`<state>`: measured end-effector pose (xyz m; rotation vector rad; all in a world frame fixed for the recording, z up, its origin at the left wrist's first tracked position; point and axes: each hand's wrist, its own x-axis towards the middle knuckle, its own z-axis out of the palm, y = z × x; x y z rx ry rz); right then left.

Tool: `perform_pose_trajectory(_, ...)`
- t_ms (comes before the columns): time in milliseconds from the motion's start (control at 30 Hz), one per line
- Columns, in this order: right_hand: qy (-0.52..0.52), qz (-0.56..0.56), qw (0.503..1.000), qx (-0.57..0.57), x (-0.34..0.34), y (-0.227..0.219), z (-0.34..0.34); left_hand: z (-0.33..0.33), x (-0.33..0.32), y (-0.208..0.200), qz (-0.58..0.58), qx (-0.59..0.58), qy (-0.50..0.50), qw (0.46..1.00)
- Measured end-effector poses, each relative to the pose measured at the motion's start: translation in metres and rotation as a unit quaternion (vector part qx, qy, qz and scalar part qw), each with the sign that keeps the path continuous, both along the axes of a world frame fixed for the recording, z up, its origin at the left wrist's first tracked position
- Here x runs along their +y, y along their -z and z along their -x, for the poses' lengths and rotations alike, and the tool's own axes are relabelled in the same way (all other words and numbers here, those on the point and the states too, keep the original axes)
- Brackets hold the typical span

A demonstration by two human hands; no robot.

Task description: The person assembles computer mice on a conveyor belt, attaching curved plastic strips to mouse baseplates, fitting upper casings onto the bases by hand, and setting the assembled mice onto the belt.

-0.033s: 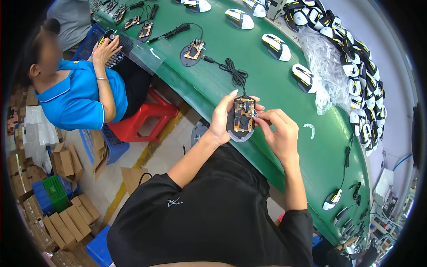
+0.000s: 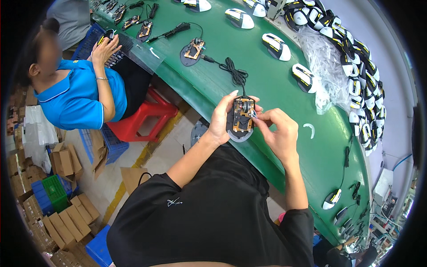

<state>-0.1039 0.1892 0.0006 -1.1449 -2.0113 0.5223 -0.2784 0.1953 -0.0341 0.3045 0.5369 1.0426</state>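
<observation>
My left hand point(image 2: 221, 119) is closed around an opened computer mouse base point(image 2: 231, 119), holding it just above the near edge of the green table. An orange-brown circuit board point(image 2: 243, 127) and a dark scroll wheel show on the base, and a clear curved strip point(image 2: 240, 138) rims its near end. From its far end a bundled black cable point(image 2: 234, 73) runs onto the table. My right hand point(image 2: 281, 133) pinches at the board's right side with thumb and forefinger. A small pale bit shows at those fingertips, too small to name.
Several white-and-black mouse shells point(image 2: 276, 47) lie along the green table point(image 2: 267, 75). Beyond them are clear plastic bags point(image 2: 313, 66) and a heap of shells point(image 2: 356, 66). Another opened mouse base point(image 2: 192, 52) and a loose curved strip point(image 2: 309, 131) lie nearby. A co-worker in blue point(image 2: 80, 95) sits at left.
</observation>
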Motion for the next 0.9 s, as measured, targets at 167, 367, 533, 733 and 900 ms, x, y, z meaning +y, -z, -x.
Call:
perform_pose_trajectory(167, 0.082, 0.414, 0.831, 0.362, -0.008, 0.005, 0.018, -0.010, -0.005, 0.004, -0.032, 0.070, -0.068, 0.995)
perform_pose_trajectory(367, 0.167, 0.095, 0.977, 0.092, -0.042, 0.012, 0.048, -0.026, -0.005, 0.000, -0.113, 0.177, -0.173, 0.962)
perform_pose_trajectory(533, 0.148, 0.169, 0.960, 0.169, -0.010, -0.017, 0.008, -0.012, 0.000, -0.007, -0.056, 0.119, -0.064, 0.989)
perform_pose_trajectory(733, -0.090, 0.137, 0.986, 0.011, 0.053, -0.031, 0.006, -0.009, -0.007, -0.006, -0.098, 0.134, 0.006, 0.986)
perform_pose_trajectory(900, -0.091, 0.402, 0.910, 0.036, 0.068, -0.036, 0.010, 0.000, -0.014, 0.009, -0.184, 0.198, -0.011, 0.963)
